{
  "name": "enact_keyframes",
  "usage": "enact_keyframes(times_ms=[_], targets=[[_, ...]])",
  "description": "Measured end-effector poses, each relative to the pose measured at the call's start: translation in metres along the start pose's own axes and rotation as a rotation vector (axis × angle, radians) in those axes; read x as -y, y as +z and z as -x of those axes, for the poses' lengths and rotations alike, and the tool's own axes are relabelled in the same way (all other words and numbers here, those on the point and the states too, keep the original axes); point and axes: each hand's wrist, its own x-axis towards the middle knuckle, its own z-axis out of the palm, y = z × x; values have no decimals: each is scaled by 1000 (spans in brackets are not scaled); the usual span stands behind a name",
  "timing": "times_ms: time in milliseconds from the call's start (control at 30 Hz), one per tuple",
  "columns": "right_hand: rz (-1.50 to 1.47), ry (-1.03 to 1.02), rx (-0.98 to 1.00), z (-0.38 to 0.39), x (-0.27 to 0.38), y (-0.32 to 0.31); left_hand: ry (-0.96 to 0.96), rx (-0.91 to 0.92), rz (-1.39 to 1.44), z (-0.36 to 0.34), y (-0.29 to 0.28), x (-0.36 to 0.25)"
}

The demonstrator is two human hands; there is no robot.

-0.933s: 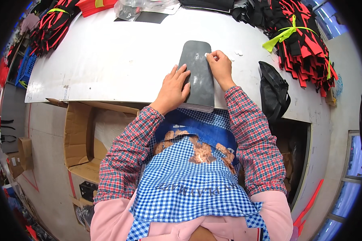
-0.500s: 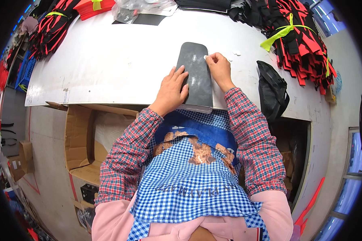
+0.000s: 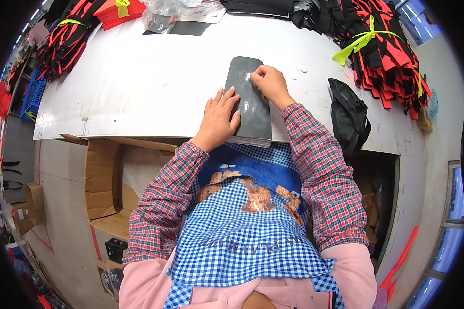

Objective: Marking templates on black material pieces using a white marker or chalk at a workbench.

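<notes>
A stack of dark grey panels [image 3: 253, 116], rounded at the far end, lies on the white table and reaches its front edge. The top panel carries pale smudges and two short light marks. My left hand [image 3: 219, 116] rests on the panel's left side with its fingers spread. Over the upper right part of the panel, my right hand [image 3: 271, 83] pinches a small white piece [image 3: 248, 76], perhaps chalk, at the panel's surface. A few white bits [image 3: 302, 70] lie on the table to the right of that hand.
A black bag-like piece [image 3: 348, 116] hangs over the table's front edge at right. Tied bundles of black and red strips [image 3: 389, 56] [image 3: 69, 38] stand at both far corners. Clear plastic bags [image 3: 178, 13] lie at the back. Below the table is an open cardboard box [image 3: 100, 177].
My right hand has moved left, from the panel's right edge onto its surface, with the white piece still in its pinch. My left hand has stayed almost in place.
</notes>
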Motion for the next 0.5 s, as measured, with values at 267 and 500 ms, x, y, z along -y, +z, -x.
enact_keyframes(times_ms=[267,500], targets=[[216,-6,-8,-12,9,8,5,-7,10,0,0,2],[218,82,105,-22,7,3,2,2,-63,-1,-1,-2]])
